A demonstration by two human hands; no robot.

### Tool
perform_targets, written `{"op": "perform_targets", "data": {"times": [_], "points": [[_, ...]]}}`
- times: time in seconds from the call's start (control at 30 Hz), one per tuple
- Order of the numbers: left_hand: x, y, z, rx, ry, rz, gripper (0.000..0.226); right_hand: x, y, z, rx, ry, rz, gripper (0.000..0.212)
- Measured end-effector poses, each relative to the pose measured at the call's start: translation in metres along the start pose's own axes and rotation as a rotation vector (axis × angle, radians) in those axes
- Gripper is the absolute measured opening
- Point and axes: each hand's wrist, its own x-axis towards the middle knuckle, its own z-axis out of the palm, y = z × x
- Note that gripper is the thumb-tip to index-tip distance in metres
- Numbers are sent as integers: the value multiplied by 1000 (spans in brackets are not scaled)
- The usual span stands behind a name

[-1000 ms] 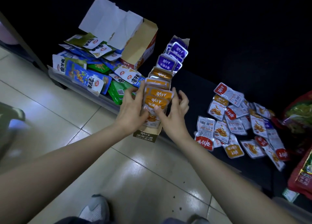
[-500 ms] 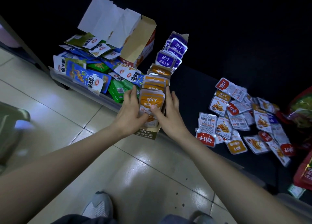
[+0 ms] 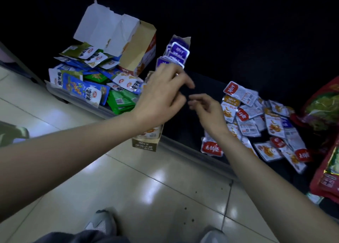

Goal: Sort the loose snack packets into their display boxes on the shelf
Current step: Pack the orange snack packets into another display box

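The narrow display box [image 3: 145, 145] stands at the shelf [image 3: 185, 152] edge, purple packets [image 3: 177, 53] at its back. Both hands have come off the row they were squeezing; I judge it settled. My left hand [image 3: 161, 98] hangs over the box, fingers loosely bent and empty (blurred, mind). My right hand [image 3: 206, 110], slack and empty, has swung toward the loose packets [image 3: 256, 118].

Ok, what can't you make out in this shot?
Head view only.
Narrow display box: left hand covers most of its orange packets.
Left hand's fingers: motion blur; holding anything, unclear.
Red bags: cut by right edge.
Shelf back: too dark.
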Motion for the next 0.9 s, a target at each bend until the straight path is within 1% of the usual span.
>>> {"op": "perform_targets", "data": {"times": [0.03,0.07,0.13,0.2,0.23,0.27,0.3,0.33,0.37,0.43,0.5,0.53,0.6,0.63,0.73,0.8,0.9], "points": [[14,7,13,-38,-94,28,31,0,8,-17,-20,6,33,21],[25,13,29,-62,-238,30,30,-2,19,-35,-75,16,66,21],[40,21,66,-6,-627,-15,31,-7,46,-68,-280,34,109,23],[44,23,102,119,-977,-39,37,-19,75,-90,-529,-32,181,38],[44,24,117,151,-1098,-54,41,-28,87,-97,-634,-101,221,47],[44,23,131,156,-1174,-82,43,-38,98,-102,-722,-176,231,55],[45,22,144,141,-1200,-118,45,-46,107,-106,-790,-235,200,60],[47,20,155,114,-1184,-160,45,-52,114,-108,-831,-263,145,62],[51,18,167,77,-1133,-209,46,-55,118,-111,-848,-261,97,62],[57,18,187,0,-944,-317,49,-52,122,-117,-806,-203,49,51],[61,20,204,-48,-719,-430,48,-43,121,-123,-703,-105,12,35],[63,22,211,-59,-647,-495,48,-39,121,-126,-645,-49,-11,32],[65,24,226,-52,-614,-605,57,-31,121,-130,-602,21,-15,37],[65,25,232,-27,-621,-639,65,-27,123,-131,-621,15,2,42],[66,27,245,8,-571,-666,85,-23,128,-130,-749,-109,32,50],[69,28,251,-23,-532,-687,88,-24,131,-131,-783,-142,15,50],[75,24,254,-45,-564,-765,78,-21,131,-139,-682,-126,-22,40]]}}
